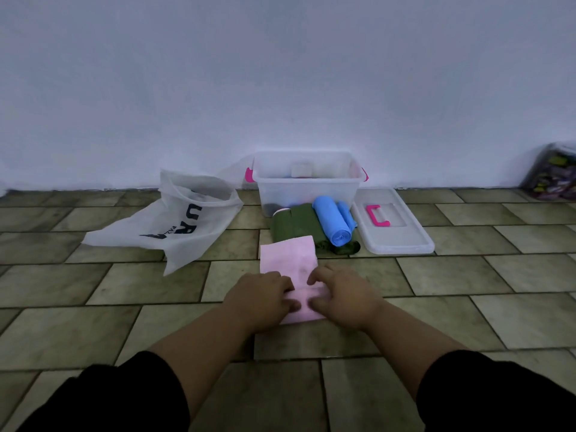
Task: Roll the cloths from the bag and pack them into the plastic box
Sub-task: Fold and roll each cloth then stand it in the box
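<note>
A pink cloth (288,257) lies folded in a long strip on the tiled floor in front of me. My left hand (258,299) and my right hand (341,296) both grip its near end, fingers curled onto the fabric. Beyond it lie a green cloth (296,222) and a rolled blue cloth (328,219), just in front of the clear plastic box (268,179) with pink latches by the wall. Something dark and something white show dimly inside the box. The white bag (174,226) with dark lettering lies slumped to the left.
The box's clear lid (399,238) with a pink handle lies flat on the floor right of the cloths. A clear container of colourful items (551,173) stands at the far right by the wall. A white wall runs behind everything.
</note>
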Available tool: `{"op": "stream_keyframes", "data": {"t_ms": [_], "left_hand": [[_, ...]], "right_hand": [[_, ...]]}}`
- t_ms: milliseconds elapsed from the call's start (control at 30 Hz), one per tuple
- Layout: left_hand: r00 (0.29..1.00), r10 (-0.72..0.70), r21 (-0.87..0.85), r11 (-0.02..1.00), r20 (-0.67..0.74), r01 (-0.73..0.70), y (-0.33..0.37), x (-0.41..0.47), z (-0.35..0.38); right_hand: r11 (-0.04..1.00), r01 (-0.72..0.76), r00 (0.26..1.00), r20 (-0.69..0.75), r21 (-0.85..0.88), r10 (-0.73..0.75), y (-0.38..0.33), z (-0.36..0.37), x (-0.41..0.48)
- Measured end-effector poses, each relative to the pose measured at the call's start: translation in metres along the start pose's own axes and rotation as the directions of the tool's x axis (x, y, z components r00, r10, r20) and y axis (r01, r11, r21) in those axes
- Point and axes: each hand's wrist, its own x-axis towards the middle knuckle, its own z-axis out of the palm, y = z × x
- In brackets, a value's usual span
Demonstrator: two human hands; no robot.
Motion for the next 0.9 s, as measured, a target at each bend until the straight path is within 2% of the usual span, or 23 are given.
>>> {"op": "stream_keyframes", "data": {"t_ms": [100, 200, 267, 367, 500, 600, 700, 800, 900], "left_hand": [[1.0, -0.007, -0.016, 1.0, -0.02, 0.007, 0.0, 0.001, 0.001], [0.987, 0.09, -0.013, 0.996, -0.13, -0.093, -0.001, -0.007, 0.009], [0.982, 0.133, -0.006, 0.991, -0.132, -0.135, -0.001, -0.009, 0.01], [0.991, 0.088, -0.061, 0.994, -0.101, -0.094, 0.0, -0.002, 0.005], [0.999, -0.006, -0.129, 0.992, 0.053, 0.013, 0.0, 0.007, -0.003], [0.999, 0.027, 0.011, 1.0, -0.027, -0.027, -0.002, 0.007, -0.004], [0.989, 0.079, -0.005, 0.997, -0.126, -0.08, -0.002, 0.003, 0.003], [0.995, 0.04, -0.008, 0.999, -0.094, -0.041, -0.003, 0.004, 0.006], [0.997, -0.008, 0.014, 1.0, -0.078, 0.009, -0.007, 0.008, 0.003]], "right_hand": [[0.999, 0.018, 0.999, 0.039, 0.046, -0.02, 0.002, 0.001, -0.002], [0.998, -0.009, 0.998, 0.056, 0.055, 0.006, 0.004, -0.002, 0.003], [0.999, -0.021, 0.998, 0.059, 0.048, 0.018, 0.004, -0.003, 0.005], [0.999, 0.015, 0.998, 0.057, -0.036, -0.013, 0.003, -0.002, 0.002], [0.999, 0.04, 0.999, 0.025, -0.019, -0.039, 0.005, -0.002, -0.003], [0.999, 0.025, 0.998, 0.055, -0.046, -0.023, 0.006, -0.002, 0.002], [0.997, 0.006, 0.996, 0.092, -0.074, 0.001, 0.007, -0.003, 0.008], [0.997, 0.013, 0.997, 0.08, -0.078, -0.007, 0.006, -0.003, 0.008], [0.994, 0.073, 0.997, -0.01, -0.077, -0.074, 0.006, -0.002, 0.004]]}}
